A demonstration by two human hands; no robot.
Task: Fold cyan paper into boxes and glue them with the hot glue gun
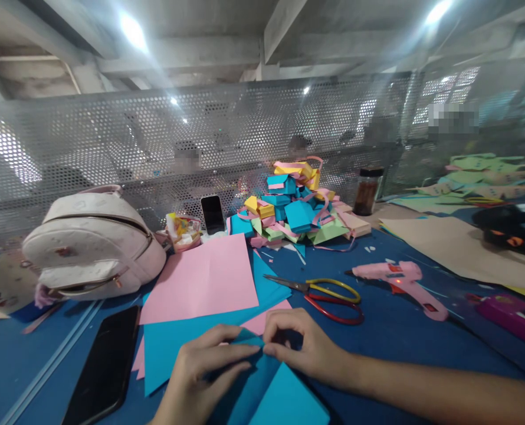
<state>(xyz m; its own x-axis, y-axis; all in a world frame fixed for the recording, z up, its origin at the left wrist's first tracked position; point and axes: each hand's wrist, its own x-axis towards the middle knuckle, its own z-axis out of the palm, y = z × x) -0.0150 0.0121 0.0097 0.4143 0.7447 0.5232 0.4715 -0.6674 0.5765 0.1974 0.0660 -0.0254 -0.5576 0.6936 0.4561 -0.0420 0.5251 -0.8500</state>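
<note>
A folded piece of blue paper (284, 396) is between my two hands at the bottom middle. My left hand (209, 369) grips its left side, fingertips bent over the upper part. With thumb and index finger, my right hand (295, 339) pinches the paper's top edge. Just beyond lie pink paper (204, 277) and larger blue sheets (174, 348), partly covered. Scissors (318, 295) with one yellow and one red handle rest open past my right hand. A pink glue gun (399, 280) lies on its side farther right, a small orange light showing on it.
A heap of folded paper pieces (284, 206) stands at the back, beside a dark-lidded jar (367, 192). On the left are a pale backpack (98, 248) and a black phone (105, 360). Brown paper (452, 242) and a purple object (510, 319) lie right. A perforated metal partition (156, 124) rises behind.
</note>
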